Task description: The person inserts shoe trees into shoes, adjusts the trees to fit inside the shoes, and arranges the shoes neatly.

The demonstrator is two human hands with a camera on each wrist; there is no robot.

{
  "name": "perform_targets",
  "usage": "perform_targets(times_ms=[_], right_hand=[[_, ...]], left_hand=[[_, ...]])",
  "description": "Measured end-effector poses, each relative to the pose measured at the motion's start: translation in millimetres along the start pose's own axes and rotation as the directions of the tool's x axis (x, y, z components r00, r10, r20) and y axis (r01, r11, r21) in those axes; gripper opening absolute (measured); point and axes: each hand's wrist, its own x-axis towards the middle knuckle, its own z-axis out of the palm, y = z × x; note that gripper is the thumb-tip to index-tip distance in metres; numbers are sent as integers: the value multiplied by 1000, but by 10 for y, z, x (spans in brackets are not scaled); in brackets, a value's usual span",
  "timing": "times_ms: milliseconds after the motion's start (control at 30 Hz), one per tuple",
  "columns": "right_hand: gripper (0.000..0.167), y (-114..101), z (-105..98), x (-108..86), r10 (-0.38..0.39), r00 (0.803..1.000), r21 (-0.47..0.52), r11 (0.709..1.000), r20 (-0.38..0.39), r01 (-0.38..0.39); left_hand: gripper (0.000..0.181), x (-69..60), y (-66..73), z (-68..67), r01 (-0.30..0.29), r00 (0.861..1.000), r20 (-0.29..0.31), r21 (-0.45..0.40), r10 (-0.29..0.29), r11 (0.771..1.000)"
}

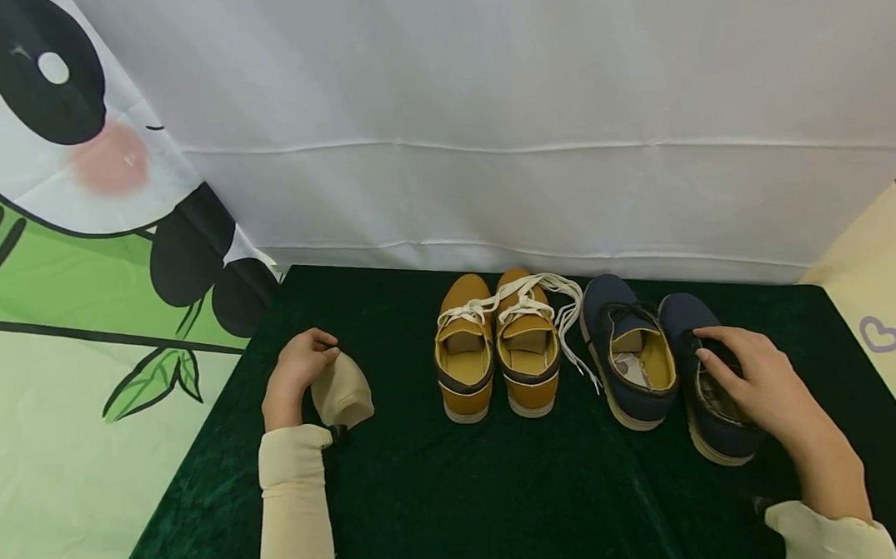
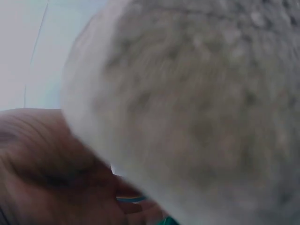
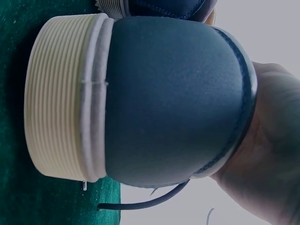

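A beige, rounded, tapered piece [image 1: 342,392] is held at its upper edge by my left hand [image 1: 302,373]. Its exact kind does not show; up close in the left wrist view the piece [image 2: 197,112] is blurred and rough-looking. My right hand [image 1: 760,378] lies over the opening of the rightmost navy shoe [image 1: 718,434], thumb and forefinger extended toward its tongue and dark lace; its other fingers are hidden. From behind, the right wrist view shows that shoe's heel [image 3: 173,103] and ribbed pale sole. The other navy shoe [image 1: 641,396] stands just left of it.
Two mustard shoes [image 1: 465,387] with long white laces [image 1: 564,287] stand side by side at the middle, laces trailing toward the navy pair. Dark green cloth [image 1: 457,496] covers the table. White fabric [image 1: 489,186] hangs behind, and a printed cartoon sheet [image 1: 117,269] is at left.
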Motion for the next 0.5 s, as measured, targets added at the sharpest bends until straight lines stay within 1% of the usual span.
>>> perform_targets(times_ms=[100, 200, 267, 333, 400, 500], right_hand=[[39, 10, 12, 5, 6, 1000, 3, 1000, 5, -6], [39, 28, 9, -18, 11, 1000, 0, 1000, 3, -11], [38, 40, 16, -29, 7, 1000, 6, 1000, -3, -7], [37, 49, 19, -43, 1, 1000, 9, 1000, -13, -1], [37, 58, 22, -45, -6, 1000, 15, 1000, -17, 6], [37, 58, 23, -27, -24, 1000, 17, 1000, -18, 24]], left_hand=[[35, 0, 14, 11, 6, 1000, -14, 23, -6, 1000], [36, 0, 28, 38, -11, 999, -38, 41, 13, 999], [38, -16, 27, 48, -22, 997, -68, 66, 26, 998], [40, -62, 37, 61, -20, 994, -103, 84, 28, 996], [42, -137, 56, 81, -1, 990, -137, 108, 16, 994], [45, -317, 113, 132, 31, 984, -178, 133, -7, 991]])
